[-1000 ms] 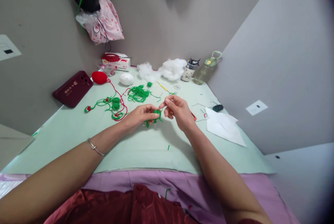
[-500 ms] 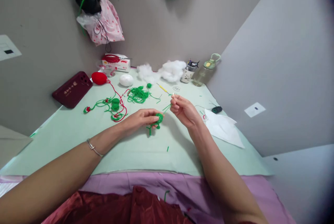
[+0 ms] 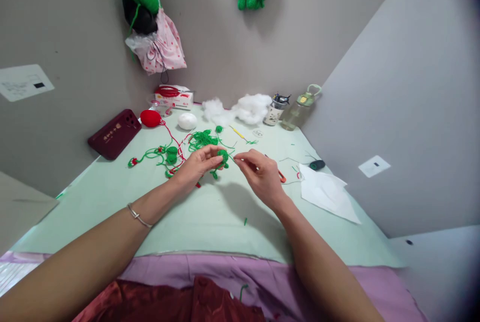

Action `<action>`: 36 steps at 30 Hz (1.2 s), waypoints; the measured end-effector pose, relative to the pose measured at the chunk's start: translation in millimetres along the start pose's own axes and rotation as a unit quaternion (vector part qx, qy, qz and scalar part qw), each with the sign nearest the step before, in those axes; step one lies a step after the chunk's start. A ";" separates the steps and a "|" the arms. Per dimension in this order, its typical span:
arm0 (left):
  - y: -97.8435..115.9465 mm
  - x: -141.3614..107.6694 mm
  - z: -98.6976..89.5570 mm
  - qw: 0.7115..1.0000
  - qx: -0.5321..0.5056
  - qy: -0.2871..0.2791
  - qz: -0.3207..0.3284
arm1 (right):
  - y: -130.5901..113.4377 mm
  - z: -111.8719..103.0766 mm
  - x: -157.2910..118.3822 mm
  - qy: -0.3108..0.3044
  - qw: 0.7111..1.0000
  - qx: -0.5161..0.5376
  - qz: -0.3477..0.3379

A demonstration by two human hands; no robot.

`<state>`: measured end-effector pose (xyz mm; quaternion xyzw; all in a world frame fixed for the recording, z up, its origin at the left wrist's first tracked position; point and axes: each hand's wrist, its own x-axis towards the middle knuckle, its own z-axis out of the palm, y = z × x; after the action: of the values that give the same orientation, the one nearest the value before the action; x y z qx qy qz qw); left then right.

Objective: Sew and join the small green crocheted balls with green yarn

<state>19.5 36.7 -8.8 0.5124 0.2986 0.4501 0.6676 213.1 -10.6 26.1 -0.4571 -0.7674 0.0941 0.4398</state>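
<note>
Above the counter [image 3: 180, 232], your left hand [image 3: 201, 163] grips the green crocheted piece [image 3: 223, 157] and your right hand [image 3: 260, 174] seemingly pinches its strand [image 3: 230, 155]; this looks like stitching, calling next for even tension.

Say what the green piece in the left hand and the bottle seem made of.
Green piece: probably yarn, matte, from its bumpy, stitched-looking surface. Bottle: likely plastic, smooth and translucent, as its tinted body lets light through; glass is possible.

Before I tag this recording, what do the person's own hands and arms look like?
Both the left hand and the right hand are ungloved, with no sleeves showing. A thin silver-coloured bangle circles the left forearm near the wrist; none shows on the right.
</note>
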 end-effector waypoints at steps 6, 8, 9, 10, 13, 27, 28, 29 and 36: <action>-0.2 0.4 0.8 1.000 0.017 0.004 0.014 | -2.0 1.0 0.1 -0.054 0.998 -0.026 0.004; -0.6 0.2 1.5 0.999 0.030 0.006 0.023 | -3.3 0.2 0.5 -0.062 0.998 -0.028 0.015; -0.7 0.0 2.0 0.999 0.039 0.010 0.028 | -4.2 -0.1 0.6 -0.067 0.997 -0.028 0.025; -0.5 -0.3 2.4 0.998 0.049 0.017 0.034 | -5.1 -0.3 0.6 -0.072 0.996 -0.027 0.037; 0.9 -1.6 3.7 0.995 0.078 0.045 0.051 | -6.8 1.4 -0.3 -0.080 0.994 -0.025 0.074; -3.0 -6.5 11.8 0.997 0.047 0.037 0.039 | -2.1 14.7 2.2 -0.085 0.958 0.156 0.225; -3.6 -6.2 11.9 0.997 0.053 0.038 0.042 | -1.4 15.1 2.2 -0.093 0.954 0.163 0.234; -4.0 -5.8 11.6 0.996 0.063 0.042 0.047 | -0.5 15.9 2.0 -0.101 0.950 0.170 0.240; -6.2 -2.9 6.8 0.967 0.221 0.062 0.114 | 3.2 14.4 2.2 -0.140 0.896 0.319 0.275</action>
<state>26.1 30.8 -12.8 0.6491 0.3710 0.4766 0.4624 203.7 -3.3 17.1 -0.4675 -0.5935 0.5135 0.4067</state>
